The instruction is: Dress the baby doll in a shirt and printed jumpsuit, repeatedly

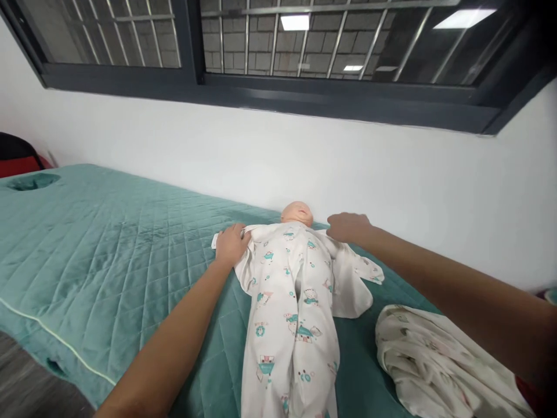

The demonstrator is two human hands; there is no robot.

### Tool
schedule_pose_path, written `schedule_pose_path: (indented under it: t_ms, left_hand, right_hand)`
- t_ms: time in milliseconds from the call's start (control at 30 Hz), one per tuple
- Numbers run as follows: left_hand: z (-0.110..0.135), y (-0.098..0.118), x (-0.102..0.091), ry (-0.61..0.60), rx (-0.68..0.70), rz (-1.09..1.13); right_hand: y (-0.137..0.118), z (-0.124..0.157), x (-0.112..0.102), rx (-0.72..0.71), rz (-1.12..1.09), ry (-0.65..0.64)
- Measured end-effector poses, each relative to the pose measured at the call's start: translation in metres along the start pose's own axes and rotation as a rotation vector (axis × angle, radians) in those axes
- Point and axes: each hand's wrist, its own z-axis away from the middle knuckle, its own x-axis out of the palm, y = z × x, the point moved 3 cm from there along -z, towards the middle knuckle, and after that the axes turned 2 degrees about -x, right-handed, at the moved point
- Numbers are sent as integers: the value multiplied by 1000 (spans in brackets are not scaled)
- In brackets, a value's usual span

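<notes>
A baby doll [297, 213] lies on its back with its head toward the wall. A white baby romper [291, 302] with teal and pink cartoon prints is spread over its body and legs. My left hand [232, 244] is closed around the sleeve on the left, and the white cuff pokes out past it. At the doll's shoulder on the right, my right hand [348, 226] is bent into a pinch at the romper's edge; its fingertips are partly hidden. The other printed sleeve [369, 270] lies loose below my right forearm. The doll's arms are covered.
The doll lies on a padded table with a quilted green cover [130, 249], which has a face hole [32, 182] at the far left. A crumpled printed cloth [435, 360] sits at the lower right. Behind are a white wall [209, 145] and a barred window [296, 43].
</notes>
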Motion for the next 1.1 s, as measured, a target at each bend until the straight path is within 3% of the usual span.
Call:
schedule_pose_path:
  t_ms: [67, 133, 233, 333, 500, 667, 833, 1100]
  left_hand:
    - [-1, 0, -1, -3, -3, 6]
    - [-1, 1, -2, -3, -7, 26]
    - [-2, 2, -5, 9, -21, 51]
    - [-4, 2, -6, 13, -59, 39]
    - [-8, 1, -3, 3, -68, 38]
    - [-9, 2, 0, -25, -52, 63]
    - [-3, 6, -6, 21, 12, 69]
    - [15, 0, -13, 175, 101, 149]
  right_hand:
    - [-38, -5, -16, -42, 77, 40]
    - [-83, -6, -24, -185, 105, 75]
    - [-142, -5, -20, -442, 87, 114]
    - [-174, -8, -6, -624, 55, 150]
    - [-184, -27, 15, -624, 24, 67]
    - [-186, -38, 22, -618, 33, -17]
    - [-181, -32, 16, -600, 63, -37]
    - [-157, -7, -4, -620, 122, 59]
